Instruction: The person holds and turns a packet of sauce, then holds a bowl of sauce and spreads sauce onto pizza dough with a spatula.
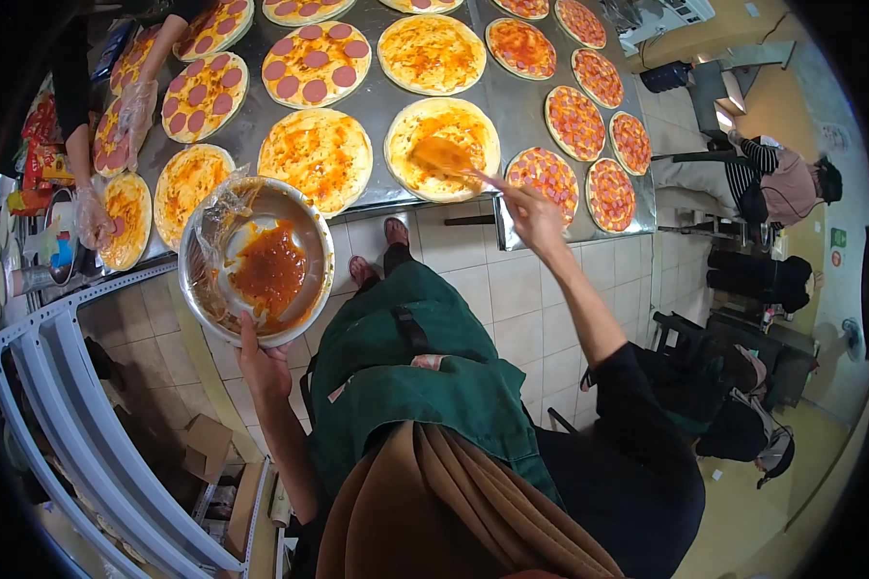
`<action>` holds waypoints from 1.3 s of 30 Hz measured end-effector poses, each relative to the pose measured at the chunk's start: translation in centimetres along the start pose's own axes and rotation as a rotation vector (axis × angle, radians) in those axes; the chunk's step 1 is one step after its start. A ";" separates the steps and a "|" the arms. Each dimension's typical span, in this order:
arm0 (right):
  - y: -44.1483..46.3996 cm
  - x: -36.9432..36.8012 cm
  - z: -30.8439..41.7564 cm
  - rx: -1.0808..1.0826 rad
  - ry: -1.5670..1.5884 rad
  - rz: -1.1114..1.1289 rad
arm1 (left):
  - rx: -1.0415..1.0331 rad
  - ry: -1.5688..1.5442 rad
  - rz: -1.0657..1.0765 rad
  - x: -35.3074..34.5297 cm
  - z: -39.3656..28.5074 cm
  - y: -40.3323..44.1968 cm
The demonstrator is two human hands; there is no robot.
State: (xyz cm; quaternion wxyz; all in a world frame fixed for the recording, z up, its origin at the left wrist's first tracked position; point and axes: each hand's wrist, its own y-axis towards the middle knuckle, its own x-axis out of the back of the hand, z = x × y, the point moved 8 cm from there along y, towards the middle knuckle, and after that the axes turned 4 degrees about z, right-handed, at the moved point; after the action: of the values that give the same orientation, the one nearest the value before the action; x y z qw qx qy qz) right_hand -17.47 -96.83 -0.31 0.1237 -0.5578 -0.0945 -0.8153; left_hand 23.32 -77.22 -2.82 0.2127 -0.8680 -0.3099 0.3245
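Note:
My left hand grips the lower rim of a metal bowl, thumb over the edge. Red-orange sauce lies in the bowl, and clear plastic wrap clings to its left side. My right hand is closed around the handle of a spoon, whose head is blurred over a pizza base at the table's near edge. Orange sauce is spread on that base. Just left of it is another sauced base; pizzas with diced topping lie to the right.
The metal table bears several pizzas, some with round slices. At the left, a co-worker's gloved hands are over pizzas. Grey metal shelving stands at lower left. Other people are at the right.

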 end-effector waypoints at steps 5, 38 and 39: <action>0.0 -2.1 0.9 0.026 -0.085 0.146 | 0.010 0.001 -0.015 -0.2 -0.4 -0.2; 5.4 -1.7 -3.1 -0.165 -0.125 -0.121 | 0.030 0.046 -0.049 -1.7 -0.1 0.4; 5.0 -0.7 -4.4 -0.221 -0.152 -0.168 | 0.027 0.043 -0.048 -1.8 -0.2 0.4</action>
State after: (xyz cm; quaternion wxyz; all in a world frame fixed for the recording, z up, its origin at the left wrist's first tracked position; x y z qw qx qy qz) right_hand -19.60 -102.78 -2.48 -0.0145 -0.6182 -0.0596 -0.7836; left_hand 22.58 -78.74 -2.09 0.2390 -0.8641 -0.3216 0.3046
